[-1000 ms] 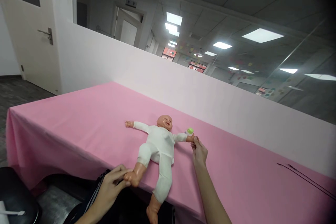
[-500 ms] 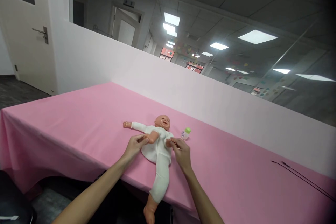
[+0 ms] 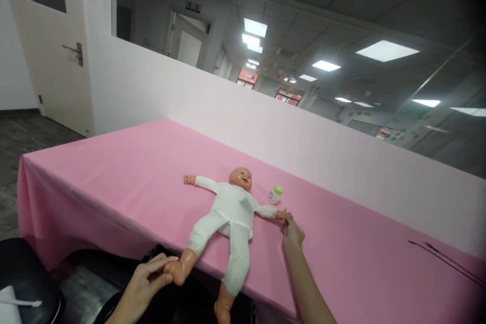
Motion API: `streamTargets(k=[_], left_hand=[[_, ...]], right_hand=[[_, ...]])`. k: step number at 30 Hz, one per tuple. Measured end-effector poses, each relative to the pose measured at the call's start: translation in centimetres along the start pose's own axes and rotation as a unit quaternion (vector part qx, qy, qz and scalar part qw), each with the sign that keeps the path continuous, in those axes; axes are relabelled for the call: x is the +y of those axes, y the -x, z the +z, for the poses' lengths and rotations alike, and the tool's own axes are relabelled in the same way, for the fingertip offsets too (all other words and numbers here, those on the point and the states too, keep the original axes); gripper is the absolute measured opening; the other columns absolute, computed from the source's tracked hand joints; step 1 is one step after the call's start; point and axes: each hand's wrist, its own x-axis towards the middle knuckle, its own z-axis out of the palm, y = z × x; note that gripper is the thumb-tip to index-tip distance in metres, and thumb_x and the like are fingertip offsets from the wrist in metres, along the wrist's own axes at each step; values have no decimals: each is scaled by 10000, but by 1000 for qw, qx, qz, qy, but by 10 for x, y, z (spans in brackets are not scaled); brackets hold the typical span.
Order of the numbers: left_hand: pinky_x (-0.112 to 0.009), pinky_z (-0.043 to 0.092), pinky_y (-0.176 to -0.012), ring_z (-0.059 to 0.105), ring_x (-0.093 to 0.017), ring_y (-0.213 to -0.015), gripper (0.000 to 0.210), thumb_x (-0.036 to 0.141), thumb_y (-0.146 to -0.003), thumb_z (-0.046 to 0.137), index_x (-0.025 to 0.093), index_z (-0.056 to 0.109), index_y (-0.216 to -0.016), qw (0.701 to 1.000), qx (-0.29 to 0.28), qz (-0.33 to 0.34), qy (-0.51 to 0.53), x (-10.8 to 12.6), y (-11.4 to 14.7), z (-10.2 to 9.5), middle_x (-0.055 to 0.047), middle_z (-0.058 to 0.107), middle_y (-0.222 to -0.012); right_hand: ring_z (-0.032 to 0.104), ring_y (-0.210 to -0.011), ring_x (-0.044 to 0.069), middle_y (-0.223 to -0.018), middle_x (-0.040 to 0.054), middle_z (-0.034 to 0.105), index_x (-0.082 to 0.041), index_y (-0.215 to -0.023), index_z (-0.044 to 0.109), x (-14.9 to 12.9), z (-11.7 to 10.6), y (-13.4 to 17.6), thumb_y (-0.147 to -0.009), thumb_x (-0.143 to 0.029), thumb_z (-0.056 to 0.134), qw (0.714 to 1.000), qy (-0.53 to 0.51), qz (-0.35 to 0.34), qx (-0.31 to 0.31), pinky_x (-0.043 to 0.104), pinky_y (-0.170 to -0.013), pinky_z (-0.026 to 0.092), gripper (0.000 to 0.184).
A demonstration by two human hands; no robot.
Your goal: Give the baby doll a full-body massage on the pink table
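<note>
A baby doll in a white suit lies on its back on the pink-covered table, its head toward the wall and its feet past the front edge. My left hand is closed on the doll's foot at the lower left, thumb and fingers around the toes. At the doll's outstretched arm on the right, my right hand pinches the small doll hand. The doll's other arm lies stretched out to the left, and its other leg hangs straight over the edge.
A small clear bottle with a green cap stands near the doll's head. Thin black cables lie at the right. A black chair is at the lower left, and a white wall with a window runs behind the table.
My left hand has brought the doll's foot down from its belly toward me, straightening that leg. My right hand has drawn the doll's arm outward to the right.
</note>
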Motion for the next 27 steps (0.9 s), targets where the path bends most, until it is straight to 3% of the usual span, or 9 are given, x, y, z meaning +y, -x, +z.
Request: streamTargets(k=[4, 6, 8, 13, 16, 18, 21, 24, 27], left_hand=[[-315, 509, -764, 637, -243, -824, 390, 563, -817, 768, 189, 833, -909, 1000, -6, 12, 20, 32, -34, 8, -59, 702, -840], [-312, 497, -784, 634, -241, -859, 368, 536, -825, 774, 184, 818, -925, 999, 10, 26, 41, 56, -61, 21, -60, 714, -895], [-306, 481, -795, 625, -228, -863, 346, 513, -856, 755, 171, 791, -895, 996, 9, 38, 79, 76, -92, 38, -53, 711, -894], [-311, 467, -773, 619, -213, -799, 432, 568, -807, 769, 139, 739, -761, 985, -15, 33, 167, 85, -164, 86, -64, 708, -797], [-315, 467, -767, 616, -207, -782, 455, 585, -750, 804, 135, 734, -738, 981, -19, 20, 193, 77, -182, 99, -72, 709, -797], [-306, 459, -743, 602, -196, -762, 436, 568, -782, 788, 137, 733, -749, 981, -26, 33, 187, 75, -176, 96, -58, 692, -778], [-292, 451, -726, 589, -194, -769, 378, 518, -841, 762, 144, 745, -792, 989, -24, 54, 139, 75, -141, 74, -41, 667, -779], [-297, 473, -785, 612, -220, -862, 325, 490, -876, 744, 171, 790, -919, 996, -13, 46, 73, 61, -83, 42, -54, 684, -891], [-281, 477, -705, 598, -209, -760, 341, 516, -848, 760, 189, 827, -916, 999, -10, 32, 7, 30, -26, 14, -43, 647, -777]], right_hand=[[593, -617, 145, -704, 5, 698, -138, -835, 772, -32, 11, 26, -591, -492, 928, 990, -5, -106, -91, 311, -628, 565, 457], [577, -622, 147, -783, 33, 735, -148, -930, 807, -48, 18, 51, -666, -524, 890, 967, 40, -189, -165, 323, -635, 553, 467], [596, -646, 165, -891, 67, 769, -184, -964, 826, -56, 22, 80, -763, -526, 832, 918, 105, -286, -253, 331, -631, 546, 396], [707, -835, 235, -952, 91, 771, -257, -1018, 827, -33, 24, 140, -984, -419, 615, 725, 235, -459, -456, 345, -726, 560, 269], [710, -818, 232, -939, 90, 770, -250, -1062, 816, -19, 23, 149, -1016, -374, 561, 679, 280, -489, -471, 343, -724, 547, 287], [715, -844, 238, -963, 92, 780, -242, -1037, 821, -22, 26, 138, -995, -406, 591, 699, 264, -480, -459, 350, -749, 554, 285], [696, -783, 226, -962, 92, 793, -206, -946, 827, -38, 31, 96, -889, -514, 707, 823, 186, -404, -354, 345, -707, 568, 336], [623, -627, 174, -830, 63, 780, -143, -915, 812, -47, 31, 41, -683, -542, 870, 949, 92, -242, -182, 333, -626, 568, 465], [622, -584, 161, -676, 21, 714, -139, -743, 738, -33, 20, 1, -532, -441, 956, 995, 5, -84, -56, 317, -570, 581, 428]])
